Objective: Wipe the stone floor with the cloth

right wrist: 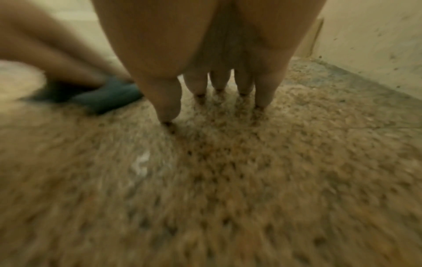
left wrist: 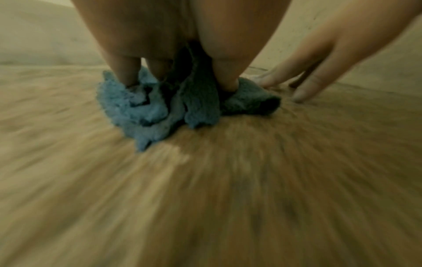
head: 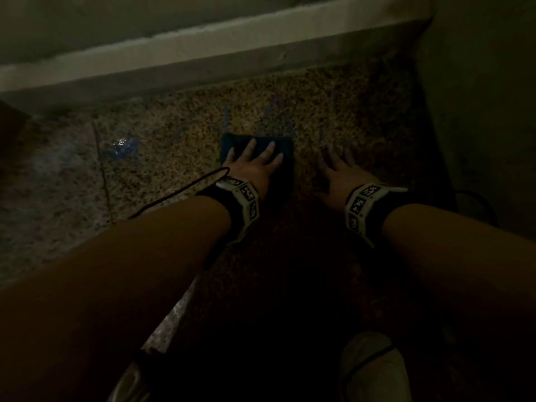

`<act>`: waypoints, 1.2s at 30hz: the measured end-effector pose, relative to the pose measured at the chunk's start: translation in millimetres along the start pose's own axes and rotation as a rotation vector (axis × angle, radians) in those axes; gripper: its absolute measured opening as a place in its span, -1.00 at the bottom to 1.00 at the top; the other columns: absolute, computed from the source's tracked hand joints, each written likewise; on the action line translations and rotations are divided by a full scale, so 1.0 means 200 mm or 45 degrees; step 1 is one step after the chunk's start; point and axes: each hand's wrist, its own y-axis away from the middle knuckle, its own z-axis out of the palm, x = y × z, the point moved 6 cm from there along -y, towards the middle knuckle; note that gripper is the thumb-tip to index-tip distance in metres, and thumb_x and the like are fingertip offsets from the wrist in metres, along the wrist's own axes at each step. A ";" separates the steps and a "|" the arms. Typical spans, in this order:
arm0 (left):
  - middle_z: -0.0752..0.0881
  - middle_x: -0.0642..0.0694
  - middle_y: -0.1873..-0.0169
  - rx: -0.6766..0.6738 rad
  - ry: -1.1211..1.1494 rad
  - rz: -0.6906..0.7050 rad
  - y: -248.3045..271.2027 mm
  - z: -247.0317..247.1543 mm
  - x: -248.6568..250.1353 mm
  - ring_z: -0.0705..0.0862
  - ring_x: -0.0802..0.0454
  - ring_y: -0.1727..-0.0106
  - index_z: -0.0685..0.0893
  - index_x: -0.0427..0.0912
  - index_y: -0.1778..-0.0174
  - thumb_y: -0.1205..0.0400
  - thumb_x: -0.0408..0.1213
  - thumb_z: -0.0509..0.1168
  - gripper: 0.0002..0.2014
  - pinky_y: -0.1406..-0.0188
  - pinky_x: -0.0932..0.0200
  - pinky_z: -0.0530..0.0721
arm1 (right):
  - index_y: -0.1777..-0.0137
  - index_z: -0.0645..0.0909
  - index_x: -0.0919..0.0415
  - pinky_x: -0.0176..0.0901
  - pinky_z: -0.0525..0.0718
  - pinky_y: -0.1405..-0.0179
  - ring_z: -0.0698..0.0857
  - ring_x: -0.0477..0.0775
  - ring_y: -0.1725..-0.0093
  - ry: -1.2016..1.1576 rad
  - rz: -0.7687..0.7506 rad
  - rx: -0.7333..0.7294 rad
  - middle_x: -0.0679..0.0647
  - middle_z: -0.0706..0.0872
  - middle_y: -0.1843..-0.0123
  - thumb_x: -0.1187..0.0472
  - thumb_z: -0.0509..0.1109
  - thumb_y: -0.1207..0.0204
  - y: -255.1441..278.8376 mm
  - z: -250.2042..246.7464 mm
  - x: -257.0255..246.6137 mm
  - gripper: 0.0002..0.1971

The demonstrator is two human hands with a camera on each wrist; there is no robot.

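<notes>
We are kneeling over the speckled stone floor (head: 179,146), which is running up to a pale wall ledge (head: 203,42) at the far side and a wall (head: 478,111) on the right. Our left hand (head: 253,162) is pressing down on the blue cloth (head: 232,143), fingers spread and straight on top of it, the cloth lying bunched on the floor near the ledge. Our right hand (head: 340,172) is resting just beside the cloth, fingers splayed, tips touching bare stone, holding nothing. Marker bands (head: 245,203) are circling both wrists. A small wet blue spot (head: 123,145) is glinting off to the left.
</notes>
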 end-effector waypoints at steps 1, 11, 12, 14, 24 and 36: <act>-0.35 0.14 -0.63 0.013 0.007 -0.002 -0.03 -0.03 0.02 -0.36 -0.11 -0.64 -0.22 0.18 -0.65 -0.76 -0.27 0.09 -0.30 -0.60 -0.28 -0.23 | -0.65 -0.41 -0.07 0.30 0.19 -0.58 -0.33 0.27 -0.65 -0.002 0.007 -0.004 -0.02 -0.51 -0.64 -0.10 0.16 -0.68 0.00 0.00 0.00 -0.18; -0.35 0.10 -0.63 -0.025 -0.055 0.035 0.01 0.01 0.07 -0.36 -0.14 -0.64 -0.23 0.13 -0.66 -0.74 -0.38 0.10 -0.26 -0.61 -0.28 -0.18 | -0.65 -0.40 -0.04 0.25 0.09 -0.62 -0.34 0.29 -0.65 -0.012 0.008 0.031 0.01 -0.47 -0.66 -0.08 0.15 -0.68 0.01 0.00 0.00 -0.19; -0.36 0.09 -0.63 -0.042 -0.086 0.049 0.03 0.05 0.08 -0.36 -0.14 -0.64 -0.24 0.13 -0.66 -0.74 -0.38 0.10 -0.26 -0.61 -0.28 -0.17 | -0.65 -0.40 -0.05 0.25 0.09 -0.62 -0.33 0.29 -0.65 -0.027 0.016 0.035 0.01 -0.46 -0.66 -0.06 0.16 -0.69 0.01 0.00 -0.01 -0.19; -0.36 0.08 -0.63 -0.064 -0.111 0.075 0.08 0.13 0.10 -0.36 -0.14 -0.64 -0.24 0.12 -0.66 -0.74 -0.38 0.09 -0.26 -0.61 -0.28 -0.17 | -0.66 -0.38 -0.05 0.22 0.10 -0.62 -0.30 0.29 -0.66 -0.060 0.014 0.042 0.00 -0.42 -0.68 -0.04 0.16 -0.70 0.02 -0.01 -0.02 -0.21; -0.37 0.11 -0.63 -0.034 -0.134 0.037 0.06 0.13 0.15 -0.35 -0.12 -0.64 -0.26 0.14 -0.65 -0.74 -0.34 0.10 -0.26 -0.61 -0.26 -0.20 | -0.68 -0.25 -0.07 0.07 0.11 -0.62 -0.23 0.19 -0.68 -0.033 -0.178 0.062 -0.01 -0.40 -0.68 0.15 0.19 -0.70 0.05 0.03 0.07 -0.26; -0.33 0.08 -0.64 0.069 -0.053 0.050 -0.18 -0.11 0.29 -0.30 -0.13 -0.66 -0.23 0.08 -0.67 -0.74 -0.19 0.15 -0.27 -0.64 -0.15 -0.10 | -0.69 -0.01 0.09 -0.02 0.12 -0.62 -0.03 0.19 -0.68 -0.216 -0.245 0.177 0.10 -0.14 -0.72 0.26 0.14 -0.70 0.07 0.00 0.11 -0.39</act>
